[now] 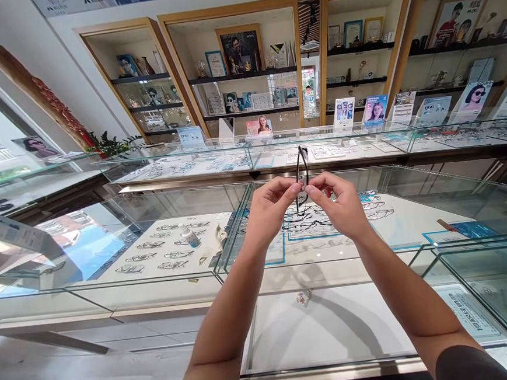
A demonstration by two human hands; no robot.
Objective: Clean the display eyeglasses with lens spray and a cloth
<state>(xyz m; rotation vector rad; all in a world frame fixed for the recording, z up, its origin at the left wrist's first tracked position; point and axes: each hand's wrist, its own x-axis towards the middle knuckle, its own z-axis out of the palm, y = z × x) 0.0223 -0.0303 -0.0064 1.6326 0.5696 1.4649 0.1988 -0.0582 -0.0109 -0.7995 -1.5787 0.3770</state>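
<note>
A thin black pair of glasses (pixel 302 165) stands on edge above the glass display counter (pixel 416 247), seen end-on. My left hand (pixel 272 203) pinches it from the left at about mid-height. My right hand (pixel 337 201) pinches it from the right, thumb and forefinger pressed together on the frame. Both hands hover over rows of eyeglass frames (pixel 313 223) laid out inside the case.
A small spray bottle (pixel 190 236) and a cloth (pixel 216 242) lie on the counter top to the left. A second glass counter (pixel 181 160) with frames and upright cards (pixel 344 114) runs behind. Wooden wall shelves (pixel 244 73) with pictures stand at the back.
</note>
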